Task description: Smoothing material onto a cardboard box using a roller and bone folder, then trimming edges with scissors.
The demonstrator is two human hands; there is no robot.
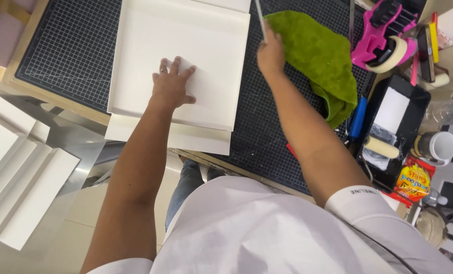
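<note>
My left hand (171,85) lies flat, fingers spread, on a shallow white box tray (150,35) that rests on a black gridded cutting mat (69,45). A second white board (196,139) pokes out under the tray's near edge. My right hand (270,53) is closed around a thin pale stick-like tool (260,18), held upright at the tray's right edge. A green cloth (320,56) lies just right of that hand on the mat.
A pink tape dispenser with masking tape (384,38) sits at the far right. A black tray with a foam roller (389,137), a blue-handled tool (358,119), a white mug (439,147) and a snack packet (413,180) crowd the right side. White boards (13,172) are stacked at left.
</note>
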